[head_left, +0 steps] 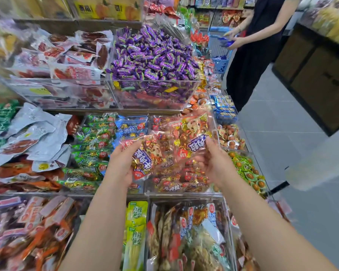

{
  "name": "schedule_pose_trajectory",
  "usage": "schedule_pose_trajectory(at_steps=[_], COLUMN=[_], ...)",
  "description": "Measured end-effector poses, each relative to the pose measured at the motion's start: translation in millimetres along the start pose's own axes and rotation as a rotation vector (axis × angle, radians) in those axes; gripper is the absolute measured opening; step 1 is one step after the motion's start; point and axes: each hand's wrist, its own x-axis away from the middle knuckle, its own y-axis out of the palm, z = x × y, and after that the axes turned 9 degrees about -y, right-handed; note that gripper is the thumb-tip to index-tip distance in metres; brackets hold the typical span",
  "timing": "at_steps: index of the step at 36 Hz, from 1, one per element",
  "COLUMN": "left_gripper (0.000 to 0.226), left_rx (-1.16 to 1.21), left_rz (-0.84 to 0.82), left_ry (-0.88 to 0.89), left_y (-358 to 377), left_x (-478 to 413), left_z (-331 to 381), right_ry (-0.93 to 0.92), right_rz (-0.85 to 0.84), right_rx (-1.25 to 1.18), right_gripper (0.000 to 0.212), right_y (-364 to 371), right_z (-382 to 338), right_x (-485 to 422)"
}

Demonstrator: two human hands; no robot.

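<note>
Both forearms reach forward over the shelf. The left hand curls round the lower end of a red snack bag. The right hand grips a second snack bag overlapping the first. Both bags are held above a clear bin of matching bags. Higher up, another acrylic bin is heaped with purple wrapped candies.

Purple candies heap in a clear bin, green packets below.

Shop aisle. Tiered shelving with clear plastic bins at left; grey tiled floor at right; dark wooden cabinet beyond. A dark-clothed person stands beside a blue cart.
</note>
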Motion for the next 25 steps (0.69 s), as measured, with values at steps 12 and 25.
schedule_pose_trajectory(at_steps=[12, 25], left_gripper=[0.028, 0.015], left_rx=[-0.112, 0.062], left_rz=[-0.061, 0.186], left_ry=[0.058, 0.336], left_y=[7, -19], left_x=[3, 1], left_z=[-10, 17], right_ry=[0.026, -0.317], right_rz=[-0.157, -0.590], right_rx=[0.056, 1.256], right_gripper=[0.020, 0.018], right_y=[3, 11], right_z=[7, -17], right_x=[2, -26])
